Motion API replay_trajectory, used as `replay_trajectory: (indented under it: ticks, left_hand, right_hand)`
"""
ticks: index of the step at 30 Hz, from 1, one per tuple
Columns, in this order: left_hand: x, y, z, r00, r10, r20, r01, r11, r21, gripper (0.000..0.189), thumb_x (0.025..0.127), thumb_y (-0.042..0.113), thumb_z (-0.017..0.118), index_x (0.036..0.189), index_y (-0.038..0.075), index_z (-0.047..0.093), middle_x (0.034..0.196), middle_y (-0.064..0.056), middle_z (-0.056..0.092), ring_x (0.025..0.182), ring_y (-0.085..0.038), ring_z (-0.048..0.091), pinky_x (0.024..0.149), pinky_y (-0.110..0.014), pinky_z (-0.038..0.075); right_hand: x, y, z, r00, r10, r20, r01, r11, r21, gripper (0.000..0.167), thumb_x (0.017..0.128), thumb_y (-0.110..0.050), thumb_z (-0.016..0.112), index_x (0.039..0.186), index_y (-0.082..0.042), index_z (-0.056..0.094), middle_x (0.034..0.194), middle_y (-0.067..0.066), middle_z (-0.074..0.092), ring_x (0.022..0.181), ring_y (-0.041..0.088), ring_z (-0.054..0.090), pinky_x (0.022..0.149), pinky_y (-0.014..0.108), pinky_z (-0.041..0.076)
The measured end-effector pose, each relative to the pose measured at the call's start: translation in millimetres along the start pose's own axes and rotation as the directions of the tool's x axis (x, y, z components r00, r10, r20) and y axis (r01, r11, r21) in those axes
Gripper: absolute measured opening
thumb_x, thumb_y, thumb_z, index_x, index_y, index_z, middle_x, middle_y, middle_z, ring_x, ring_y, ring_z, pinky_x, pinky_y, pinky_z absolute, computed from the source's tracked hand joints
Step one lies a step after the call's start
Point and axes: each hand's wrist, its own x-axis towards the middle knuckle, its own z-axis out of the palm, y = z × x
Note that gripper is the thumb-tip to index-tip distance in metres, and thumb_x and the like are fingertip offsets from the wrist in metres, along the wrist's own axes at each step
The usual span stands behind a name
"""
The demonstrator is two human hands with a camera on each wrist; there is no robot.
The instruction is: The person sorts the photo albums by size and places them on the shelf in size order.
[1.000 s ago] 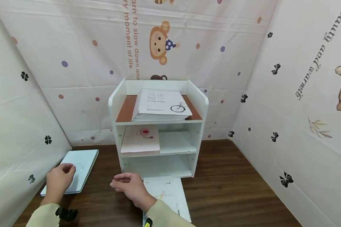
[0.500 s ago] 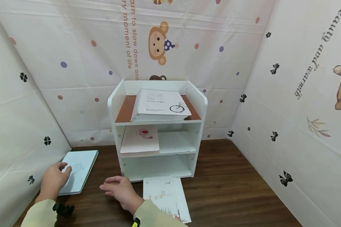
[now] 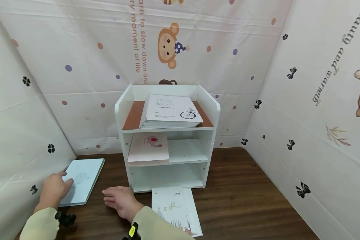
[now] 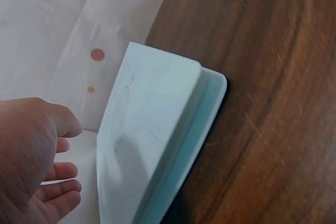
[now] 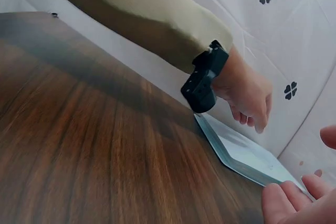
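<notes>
A light blue notebook (image 3: 88, 178) with a faint line drawing on its cover lies on the table at the left, by the fabric wall. My left hand (image 3: 52, 190) hovers at the notebook's left side, thumb apart from loosely bent fingers; the left wrist view shows nothing in this hand (image 4: 31, 161). Off the notebook's near right side is my right hand (image 3: 120, 201), its relaxed fingers pointing left and holding nothing. The right wrist view has the notebook (image 5: 244, 153) between the two hands, with right fingertips (image 5: 278, 198) overlapping its near end.
A white three-level shelf (image 3: 208, 156) stands at the back. Its top bears a stack of white booklets (image 3: 171, 110), its middle level a pink notebook (image 3: 148, 150). In front lies a white printed booklet (image 3: 177, 210). Patterned fabric walls (image 3: 228, 66) enclose the dark wooden table (image 3: 243, 200).
My left hand has shifted left across the notebook to its left side. My right hand has moved left, away from the printed booklet and nearer the blue notebook.
</notes>
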Motion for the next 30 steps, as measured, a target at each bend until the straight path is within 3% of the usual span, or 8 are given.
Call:
replay_trajectory:
  ticks: [7, 14, 22, 30]
  left_hand:
    - [-2.1, -5.1, 2.8, 0.999, -0.024, -0.033, 0.024, 0.999, 0.022, 0.058, 0.093, 0.017, 0.059, 0.133, -0.022, 0.044, 0.130, -0.046, 0.044, 0.121, -0.060, 0.046, 0.099, -0.067, 0.046]
    - [-4.1, -5.8, 8.4, 0.998, -0.055, -0.026, 0.056, 0.998, 0.019, 0.060, 0.094, 0.017, 0.060, 0.133, -0.024, 0.042, 0.131, -0.046, 0.042, 0.124, -0.059, 0.043, 0.104, -0.067, 0.043]
    - [0.1, -14.4, 15.0, 0.998, -0.067, -0.002, 0.067, 0.997, 0.029, 0.061, 0.096, 0.021, 0.058, 0.132, -0.025, 0.042, 0.132, -0.046, 0.045, 0.122, -0.059, 0.047, 0.100, -0.066, 0.045]
    - [1.0, -12.1, 20.6, 0.995, -0.102, -0.016, 0.102, 0.994, 0.028, 0.063, 0.098, 0.024, 0.056, 0.135, -0.024, 0.039, 0.132, -0.046, 0.044, 0.123, -0.059, 0.046, 0.102, -0.065, 0.045]
  right_hand:
    - [10.3, 4, 15, 0.998, -0.018, -0.054, 0.019, 1.000, 0.022, 0.029, 0.085, -0.004, 0.076, 0.112, 0.003, 0.068, 0.104, 0.011, 0.074, 0.107, 0.030, 0.069, 0.100, 0.048, 0.057]
    - [20.1, 4, 22, 0.994, 0.023, -0.105, -0.018, 0.999, 0.043, 0.038, 0.084, -0.010, 0.077, 0.117, 0.005, 0.066, 0.119, 0.018, 0.070, 0.123, 0.039, 0.061, 0.112, 0.057, 0.046]
    - [30.7, 10, 28, 0.997, 0.041, -0.068, -0.031, 0.990, 0.134, 0.050, 0.085, -0.013, 0.076, 0.126, 0.011, 0.061, 0.128, 0.030, 0.064, 0.128, 0.048, 0.057, 0.113, 0.059, 0.044]
    - [40.9, 15, 34, 0.998, 0.053, -0.030, -0.046, 0.983, 0.177, 0.056, 0.086, -0.017, 0.073, 0.127, 0.017, 0.056, 0.132, 0.037, 0.058, 0.130, 0.053, 0.053, 0.116, 0.061, 0.039]
